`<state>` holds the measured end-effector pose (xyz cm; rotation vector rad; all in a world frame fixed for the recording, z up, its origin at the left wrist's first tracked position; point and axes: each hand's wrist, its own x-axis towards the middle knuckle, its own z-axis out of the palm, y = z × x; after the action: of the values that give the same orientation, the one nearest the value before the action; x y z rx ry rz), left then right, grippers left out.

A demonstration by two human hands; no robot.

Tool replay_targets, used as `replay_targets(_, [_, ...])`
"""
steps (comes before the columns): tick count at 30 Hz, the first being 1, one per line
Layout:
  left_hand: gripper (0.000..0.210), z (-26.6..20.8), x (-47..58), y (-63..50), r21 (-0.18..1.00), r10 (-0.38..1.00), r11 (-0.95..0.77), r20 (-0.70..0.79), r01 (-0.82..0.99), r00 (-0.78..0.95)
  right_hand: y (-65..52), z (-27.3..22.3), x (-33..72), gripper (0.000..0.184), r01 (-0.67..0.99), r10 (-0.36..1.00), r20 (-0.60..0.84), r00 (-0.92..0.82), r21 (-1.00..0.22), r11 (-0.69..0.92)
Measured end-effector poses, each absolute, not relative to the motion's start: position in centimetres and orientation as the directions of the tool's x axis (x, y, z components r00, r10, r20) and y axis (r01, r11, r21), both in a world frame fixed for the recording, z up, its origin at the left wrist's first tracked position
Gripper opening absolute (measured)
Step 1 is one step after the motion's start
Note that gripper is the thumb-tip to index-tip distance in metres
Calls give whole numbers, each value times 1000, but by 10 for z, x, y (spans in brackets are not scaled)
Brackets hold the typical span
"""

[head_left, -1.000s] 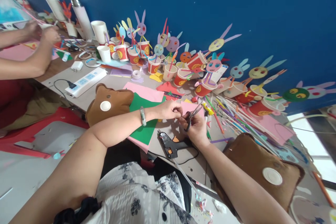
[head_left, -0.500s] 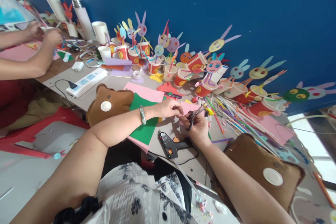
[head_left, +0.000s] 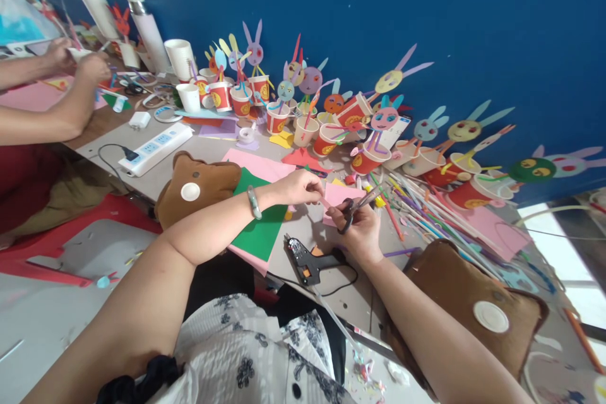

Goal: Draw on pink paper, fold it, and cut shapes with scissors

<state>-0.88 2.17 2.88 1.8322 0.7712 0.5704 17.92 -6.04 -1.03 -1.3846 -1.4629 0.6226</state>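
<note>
My left hand, with a bracelet at the wrist, is closed in a pinch on one end of a small pink paper piece. The piece reaches toward the fingertips of my right hand; whether they grip it too, I cannot tell. Dark-handled scissors sit in my right hand, blades pointing away to the upper right. Below the hands lies a black glue gun. Under my left forearm is a sheet of green paper, and a pink sheet lies beyond the scissors.
Paper cups with rabbit-faced figures line the wall side. Pipe cleaners and straws are heaped at right. A brown cushion lies near my right arm, another by my left. A power strip and a co-worker's arms are at left.
My hands have drawn slightly apart, the left moving a little left and up. More of the pink paper shows between them. The scissor blades now point farther right.
</note>
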Motion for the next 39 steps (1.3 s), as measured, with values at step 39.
replay_targets(39, [9,22,2,16,981,776,-150,40,122,629,-58,-14,180,14,420,932,312,183,-882,213])
